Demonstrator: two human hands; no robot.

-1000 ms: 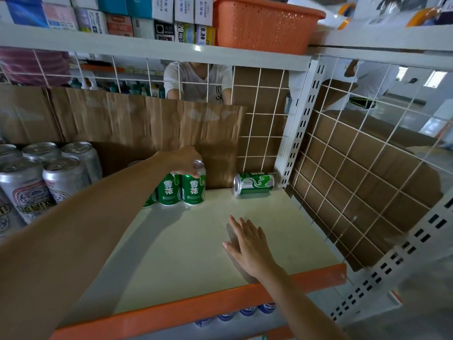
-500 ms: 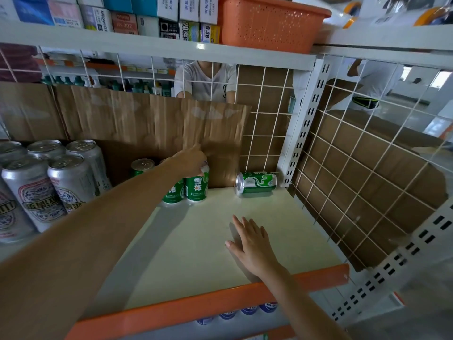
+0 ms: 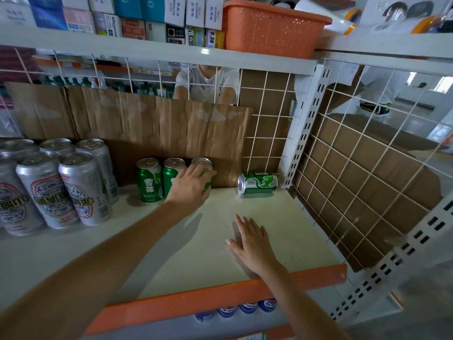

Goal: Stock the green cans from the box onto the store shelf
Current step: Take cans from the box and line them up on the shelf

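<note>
A green lying can is resting on its side at the back of the cream shelf, with its silver top facing left. To the left of the lying can, a row of upright cans, all green, is standing against the cardboard sheet. The end can of that row is the one closest to the lying can, and the two are sitting apart with bare shelf between them.

The left hand is reaching in over the end can. Its fingers are curling down round the can's body and gripping it, so that only the rim and a sliver of green are showing. The can is standing on the shelf, just beside its neighbour in the row.

In front of the lying can, nearer the camera, the right hand is lying palm down on the shelf. Its fingers are stretched out straight and close together, holding nothing, and its wrist is crossing the orange front edge.

Far to the left of the lying can, beyond the green row, tall silver cans are standing in a cluster. Behind and to the right of the lying can, white wire mesh is closing off the shelf. High above it, an orange basket is sitting on the upper shelf.
</note>
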